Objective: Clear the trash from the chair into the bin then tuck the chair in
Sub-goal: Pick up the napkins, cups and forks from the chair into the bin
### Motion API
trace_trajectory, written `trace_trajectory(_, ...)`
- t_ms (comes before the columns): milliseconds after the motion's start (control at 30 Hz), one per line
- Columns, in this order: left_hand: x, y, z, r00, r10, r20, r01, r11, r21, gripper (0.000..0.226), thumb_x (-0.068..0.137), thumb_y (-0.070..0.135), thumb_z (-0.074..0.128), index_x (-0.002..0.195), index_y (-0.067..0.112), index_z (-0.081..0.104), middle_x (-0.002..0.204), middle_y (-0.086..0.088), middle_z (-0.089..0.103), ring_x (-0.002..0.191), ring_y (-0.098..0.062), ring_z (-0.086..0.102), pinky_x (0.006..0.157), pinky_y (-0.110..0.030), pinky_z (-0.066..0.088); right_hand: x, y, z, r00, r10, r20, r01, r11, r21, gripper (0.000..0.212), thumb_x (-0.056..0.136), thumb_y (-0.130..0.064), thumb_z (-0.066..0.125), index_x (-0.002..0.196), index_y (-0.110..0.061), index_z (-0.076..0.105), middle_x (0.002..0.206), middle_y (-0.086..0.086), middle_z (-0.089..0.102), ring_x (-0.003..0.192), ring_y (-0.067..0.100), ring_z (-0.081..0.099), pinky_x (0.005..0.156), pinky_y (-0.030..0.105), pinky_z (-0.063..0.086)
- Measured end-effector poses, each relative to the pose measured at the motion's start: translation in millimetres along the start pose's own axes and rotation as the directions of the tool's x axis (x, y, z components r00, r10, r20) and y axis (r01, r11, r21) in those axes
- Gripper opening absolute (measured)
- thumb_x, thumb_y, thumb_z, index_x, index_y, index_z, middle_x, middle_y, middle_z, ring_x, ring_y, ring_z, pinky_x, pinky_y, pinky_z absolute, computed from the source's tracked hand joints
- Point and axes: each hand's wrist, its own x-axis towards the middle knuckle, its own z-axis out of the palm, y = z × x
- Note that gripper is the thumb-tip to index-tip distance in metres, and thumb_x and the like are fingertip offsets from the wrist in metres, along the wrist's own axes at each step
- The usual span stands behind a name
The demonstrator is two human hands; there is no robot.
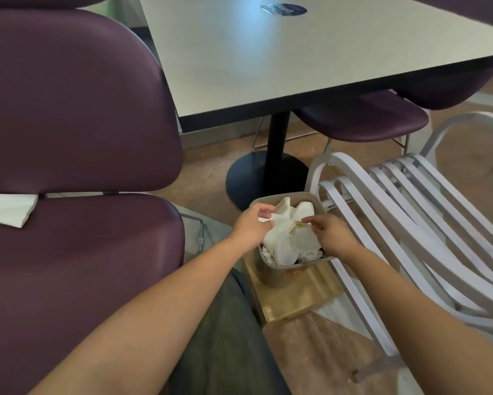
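Observation:
A small grey bin point(271, 276) stands on the floor between the purple chair point(77, 252) and a white slatted chair. It is heaped with white napkins, cups and lids point(289, 235). Both my hands are over its top. My left hand point(251, 223) touches the white paper at the bin's left rim, fingers curled. My right hand point(329, 233) rests on the pile at the right, fingers spread on a lid. One white napkin point(8, 209) still lies on the purple chair, in the gap between seat and back at the far left.
A white table point(268, 52) on a black pedestal base point(265, 181) stands behind the bin, with a purple stool point(362, 118) tucked under it. The white slatted chair point(410, 223) lies close on the right. A cardboard piece point(291, 297) sits under the bin.

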Motion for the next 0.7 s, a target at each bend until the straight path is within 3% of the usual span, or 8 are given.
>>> trace_trajectory(67,-2,-2,-10,1.000,0.012,-0.016,-0.012,1.000,-0.016,0.029,0.093,0.013,0.060,0.119,0.026,0.059,0.113,0.006,0.060,0.106,-0.011,0.055,0.088,-0.024,0.045,0,-6,5,1.000,-0.013,-0.014,0.011,0.993,-0.115,0.034,0.099,-0.017,0.046,0.126,-0.027,0.062,0.136,0.011,0.050,0.124,0.034,0.043,0.105,0.042,0.039)
trace_trajectory(133,-4,-4,-22,0.998,0.025,-0.050,-0.027,0.999,-0.028,0.027,0.093,0.012,0.060,0.117,0.025,0.060,0.111,0.006,0.060,0.107,-0.012,0.056,0.084,-0.021,0.044,-2,-22,10,0.999,-0.038,-0.018,0.035,0.991,-0.131,0.036,0.098,-0.021,0.049,0.133,-0.025,0.058,0.143,0.008,0.047,0.131,0.032,0.036,0.109,0.041,0.031)
trace_trajectory(233,-9,-8,-50,0.994,0.022,-0.107,-0.023,1.000,-0.008,0.026,0.095,0.016,0.059,0.119,0.024,0.059,0.112,0.005,0.060,0.104,-0.010,0.056,0.077,-0.019,0.040,-6,-59,18,0.993,-0.116,0.007,0.116,0.990,-0.085,0.037,0.097,-0.025,0.053,0.134,-0.025,0.056,0.142,0.006,0.048,0.131,0.029,0.039,0.108,0.040,0.035)
trace_trajectory(300,-12,-14,-71,0.992,0.022,-0.121,-0.019,1.000,0.023,0.025,0.096,0.020,0.057,0.121,0.023,0.058,0.112,0.006,0.060,0.105,-0.010,0.055,0.082,-0.021,0.039,-7,-87,25,0.986,-0.164,0.021,0.165,0.985,-0.043,0.037,0.097,-0.025,0.054,0.134,-0.025,0.056,0.140,0.006,0.050,0.130,0.027,0.041,0.104,0.038,0.037)
trace_trajectory(433,-25,-26,-120,0.987,0.018,-0.160,0.001,0.993,0.122,0.026,0.097,0.025,0.056,0.122,0.021,0.058,0.114,0.005,0.060,0.106,-0.010,0.055,0.085,-0.023,0.039,-9,-148,48,0.961,-0.264,0.079,0.268,0.963,-0.041,0.042,0.097,-0.027,0.053,0.139,-0.021,0.053,0.143,0.005,0.048,0.134,0.025,0.039,0.113,0.039,0.031)
trace_trajectory(700,-65,-65,-228,0.925,-0.050,-0.376,0.156,0.954,0.257,0.023,0.092,0.027,0.059,0.113,0.022,0.063,0.109,0.002,0.067,0.109,-0.020,0.061,0.099,-0.039,0.046,-18,-264,108,0.896,-0.401,0.190,0.419,0.906,-0.061,0.046,0.097,-0.030,0.050,0.142,-0.021,0.048,0.142,0.011,0.046,0.135,0.032,0.031,0.111,0.034,0.026)
